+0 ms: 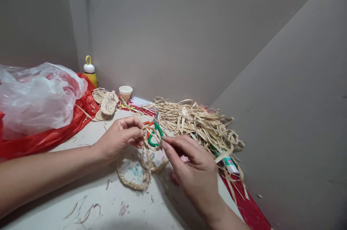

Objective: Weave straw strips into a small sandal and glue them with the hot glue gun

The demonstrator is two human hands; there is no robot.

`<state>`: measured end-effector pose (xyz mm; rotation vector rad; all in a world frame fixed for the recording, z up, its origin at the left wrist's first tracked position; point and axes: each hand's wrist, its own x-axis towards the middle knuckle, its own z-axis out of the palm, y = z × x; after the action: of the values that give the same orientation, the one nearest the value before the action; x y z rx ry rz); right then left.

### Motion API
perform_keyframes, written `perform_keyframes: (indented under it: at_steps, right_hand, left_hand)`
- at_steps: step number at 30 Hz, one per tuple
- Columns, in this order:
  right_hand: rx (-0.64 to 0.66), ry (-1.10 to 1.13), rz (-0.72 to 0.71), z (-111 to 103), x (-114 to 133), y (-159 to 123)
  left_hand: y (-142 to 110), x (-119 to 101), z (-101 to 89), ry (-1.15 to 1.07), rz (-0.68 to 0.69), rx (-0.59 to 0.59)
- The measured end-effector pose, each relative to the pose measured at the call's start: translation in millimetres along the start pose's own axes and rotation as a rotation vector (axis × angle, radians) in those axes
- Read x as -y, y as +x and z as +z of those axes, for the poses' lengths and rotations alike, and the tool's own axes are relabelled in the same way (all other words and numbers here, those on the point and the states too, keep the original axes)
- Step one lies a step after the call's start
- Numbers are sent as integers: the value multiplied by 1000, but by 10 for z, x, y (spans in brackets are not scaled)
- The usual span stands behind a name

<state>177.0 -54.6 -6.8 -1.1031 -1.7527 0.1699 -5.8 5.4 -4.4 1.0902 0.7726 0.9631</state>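
Note:
A braided straw cord (135, 186) hangs in loops over the white tabletop, its upper end between my two hands. My left hand (121, 136) pinches that end with thumb and index finger. Opposite it, my right hand (192, 168) has thumb and forefinger pressed together on the straw strands reaching across from the left. Just behind the strands lie scissors (153, 132) with green and orange handles, blades pointing away from me. A small pink thing (175, 177) is partly hidden by my right hand.
A heap of dry straw strips (189, 118) fills the back right, over a green and white tube (230, 163). At the back stand a paper cup (125, 94) and a yellow bottle (90, 73), near woven straw pieces (108, 103). Plastic bags (40, 96) lie left. Grey walls enclose the table.

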Motion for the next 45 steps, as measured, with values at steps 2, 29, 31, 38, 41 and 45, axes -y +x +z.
perform_keyframes:
  at_steps: [2, 29, 31, 38, 41, 45]
  right_hand:
    - [39, -46, -51, 28, -9, -10]
    - [235, -31, -104, 12, -47, -44]
    - [243, 25, -14, 4, -28, -30]
    - [261, 262, 393, -12, 28, 39]
    - [231, 383, 536, -39, -7, 69]
    - [163, 534, 692, -71, -99, 76]
  left_hand:
    - [-17, 19, 12, 19, -10, 28]
    - [-19, -24, -7, -114, -104, 64]
    - [-8, -9, -8, -109, -112, 74]
    - [52, 32, -25, -107, -164, 143]
    - [70, 20, -52, -149, -205, 158]
    - [120, 35, -98, -235, -244, 116]
